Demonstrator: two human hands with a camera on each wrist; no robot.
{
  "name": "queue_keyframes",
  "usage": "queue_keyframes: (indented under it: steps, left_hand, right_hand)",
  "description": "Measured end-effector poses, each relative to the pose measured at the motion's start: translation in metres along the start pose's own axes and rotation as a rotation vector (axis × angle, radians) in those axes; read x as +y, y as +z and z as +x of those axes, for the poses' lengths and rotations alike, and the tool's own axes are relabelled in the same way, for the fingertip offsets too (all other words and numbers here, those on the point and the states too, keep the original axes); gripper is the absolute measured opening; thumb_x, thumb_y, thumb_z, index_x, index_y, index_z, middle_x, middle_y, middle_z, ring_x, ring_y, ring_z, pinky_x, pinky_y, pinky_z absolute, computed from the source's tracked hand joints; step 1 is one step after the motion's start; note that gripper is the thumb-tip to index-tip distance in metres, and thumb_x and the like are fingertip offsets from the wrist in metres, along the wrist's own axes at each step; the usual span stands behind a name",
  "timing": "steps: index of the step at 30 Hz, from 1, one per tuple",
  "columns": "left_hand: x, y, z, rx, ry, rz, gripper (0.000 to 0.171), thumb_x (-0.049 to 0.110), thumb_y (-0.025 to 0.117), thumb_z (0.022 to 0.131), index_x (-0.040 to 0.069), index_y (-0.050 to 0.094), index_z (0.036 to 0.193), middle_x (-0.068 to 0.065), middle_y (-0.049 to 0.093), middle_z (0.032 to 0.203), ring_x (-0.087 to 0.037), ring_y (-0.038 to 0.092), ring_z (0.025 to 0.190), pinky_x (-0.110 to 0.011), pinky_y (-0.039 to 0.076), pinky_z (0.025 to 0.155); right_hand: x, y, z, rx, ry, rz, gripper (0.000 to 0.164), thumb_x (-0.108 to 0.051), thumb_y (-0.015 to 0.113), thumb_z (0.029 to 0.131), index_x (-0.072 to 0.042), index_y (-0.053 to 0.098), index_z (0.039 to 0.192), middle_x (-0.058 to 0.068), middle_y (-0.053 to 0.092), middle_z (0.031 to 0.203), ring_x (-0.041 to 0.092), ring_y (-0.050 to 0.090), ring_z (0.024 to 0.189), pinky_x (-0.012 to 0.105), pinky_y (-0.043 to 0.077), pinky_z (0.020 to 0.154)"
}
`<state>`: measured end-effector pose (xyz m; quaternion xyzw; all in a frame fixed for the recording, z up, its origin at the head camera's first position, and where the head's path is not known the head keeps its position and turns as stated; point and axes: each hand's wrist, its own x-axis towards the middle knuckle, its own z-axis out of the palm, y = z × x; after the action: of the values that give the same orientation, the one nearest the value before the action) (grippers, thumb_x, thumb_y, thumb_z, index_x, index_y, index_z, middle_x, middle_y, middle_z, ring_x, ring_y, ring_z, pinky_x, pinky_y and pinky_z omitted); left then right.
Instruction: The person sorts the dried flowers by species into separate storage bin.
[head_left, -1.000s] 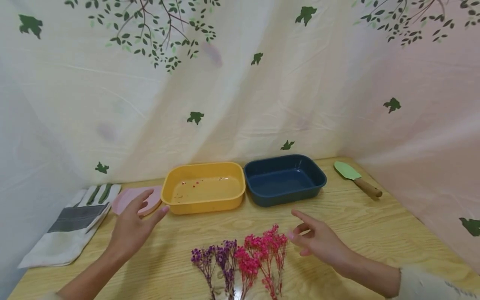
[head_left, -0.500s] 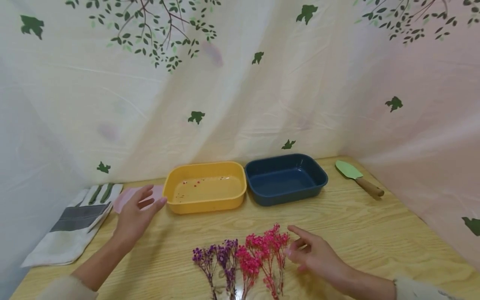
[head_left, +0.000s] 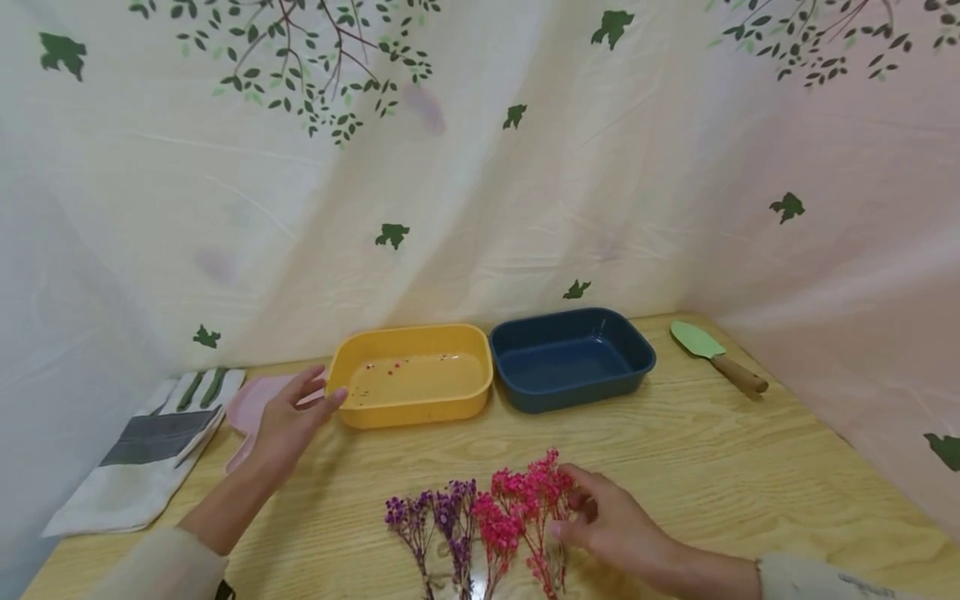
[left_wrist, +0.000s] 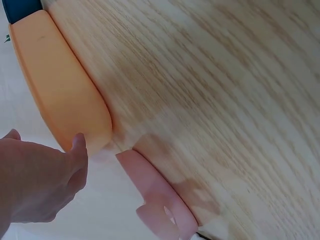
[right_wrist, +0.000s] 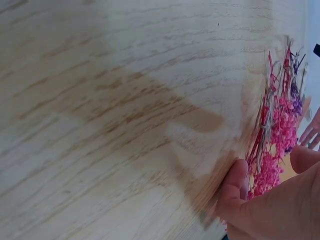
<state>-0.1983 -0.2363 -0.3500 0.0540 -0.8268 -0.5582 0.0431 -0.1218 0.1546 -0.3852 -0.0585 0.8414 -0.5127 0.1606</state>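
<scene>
Head view: loose-fingered left hand [head_left: 288,429] partly hides pink item [head_left: 251,404]; far yellow tray [head_left: 416,412] holds specks [head_left: 397,365]; right hand [head_left: 618,525] beside pink flowers [head_left: 498,525], grasp unclear.

The flowers [head_left: 497,527] are bright pink and purple, the cloth [head_left: 156,438] white (grey-banded).

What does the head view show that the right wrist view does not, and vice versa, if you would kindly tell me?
Only the head view shows the green trowel, the green leaf prints and the red specks inside the yellow tray. Only the right wrist view shows the lower stem ends of the pink flowers, which the head view cuts off at the bottom. Both show the pink flowers, the purple flowers, the wooden table, the left hand and the right hand.
</scene>
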Motion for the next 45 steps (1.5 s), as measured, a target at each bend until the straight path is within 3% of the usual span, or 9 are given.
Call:
queue_keyframes:
  steps: [4,7,14,19,24,28,33,38,45]
  left_hand:
    - [-0.001,0.002,0.002,0.001,-0.006,0.002,0.074,0.032,0.066,0.092,0.008,0.028,0.151,-0.024,0.034,0.149,-0.035,0.042,0.131,-0.026,0.050,0.096]
    - [-0.001,0.003,0.002,0.001,-0.016,0.003,0.073,0.028,0.066,0.093,0.007,0.028,0.151,-0.024,0.034,0.148,-0.036,0.041,0.131,-0.030,0.048,0.099]
    - [-0.007,0.005,0.009,-0.028,-0.050,-0.062,0.069,0.024,0.063,0.095,0.005,0.029,0.151,-0.021,0.032,0.152,-0.033,0.040,0.132,-0.024,0.050,0.095]
    - [-0.014,0.006,0.013,-0.039,-0.060,-0.123,0.067,0.020,0.062,0.095,0.003,0.028,0.150,-0.018,0.031,0.153,-0.030,0.039,0.132,-0.023,0.048,0.096]
    - [-0.017,0.007,0.016,-0.037,-0.067,-0.151,0.067,0.017,0.062,0.095,0.002,0.028,0.150,-0.018,0.032,0.152,-0.019,0.047,0.123,-0.024,0.048,0.096]
    - [-0.018,0.007,0.019,-0.036,-0.067,-0.159,0.068,0.018,0.063,0.094,0.001,0.028,0.150,-0.021,0.033,0.151,-0.007,0.052,0.109,-0.026,0.049,0.095]
    - [-0.019,0.009,0.020,-0.038,-0.071,-0.154,0.068,0.017,0.064,0.094,0.001,0.029,0.149,-0.023,0.036,0.147,-0.002,0.053,0.101,-0.026,0.050,0.095]
    - [-0.020,0.009,0.021,-0.039,-0.074,-0.136,0.067,0.018,0.064,0.094,0.001,0.029,0.149,-0.022,0.038,0.146,-0.004,0.054,0.101,-0.028,0.049,0.095]
    - [-0.019,0.009,0.020,-0.043,-0.079,-0.125,0.067,0.019,0.063,0.094,0.001,0.028,0.150,-0.023,0.038,0.146,-0.004,0.056,0.099,-0.030,0.049,0.095]
  right_hand:
    - [0.004,0.004,0.001,0.015,-0.082,-0.094,0.080,-0.021,0.080,0.079,0.010,0.039,0.139,0.012,0.047,0.095,0.021,0.045,0.079,0.024,0.041,0.063]
    - [0.006,0.004,0.002,0.010,-0.097,-0.138,0.082,-0.020,0.081,0.077,0.010,0.038,0.140,0.011,0.042,0.092,0.021,0.041,0.077,0.023,0.037,0.061]
    - [0.008,0.002,0.005,-0.048,-0.107,-0.203,0.088,-0.023,0.082,0.076,0.009,0.035,0.142,0.011,0.039,0.089,0.021,0.039,0.073,0.024,0.034,0.058]
    - [0.006,0.001,0.007,-0.076,-0.137,-0.256,0.076,-0.006,0.078,0.076,0.008,0.039,0.140,0.011,0.041,0.090,0.022,0.040,0.073,0.026,0.034,0.057]
    - [0.001,-0.003,0.008,-0.107,-0.133,-0.308,0.071,0.014,0.064,0.072,0.003,0.043,0.139,0.011,0.041,0.091,0.022,0.040,0.072,0.026,0.031,0.051]
    - [-0.001,-0.007,0.011,-0.121,-0.157,-0.384,0.063,0.009,0.068,0.078,0.003,0.047,0.137,0.009,0.045,0.091,0.020,0.043,0.072,0.028,0.035,0.054]
    - [0.000,-0.011,0.016,-0.113,-0.212,-0.463,0.055,0.007,0.067,0.079,0.007,0.051,0.132,0.004,0.051,0.086,0.017,0.046,0.071,0.028,0.040,0.057]
    - [0.002,-0.020,0.020,-0.095,-0.213,-0.406,0.055,0.013,0.062,0.076,0.011,0.050,0.130,0.004,0.055,0.078,0.016,0.048,0.066,0.026,0.041,0.054]
    - [-0.001,-0.033,0.021,-0.013,-0.086,-0.154,0.059,0.009,0.071,0.078,0.009,0.049,0.132,0.007,0.057,0.080,0.019,0.054,0.061,0.031,0.049,0.045]
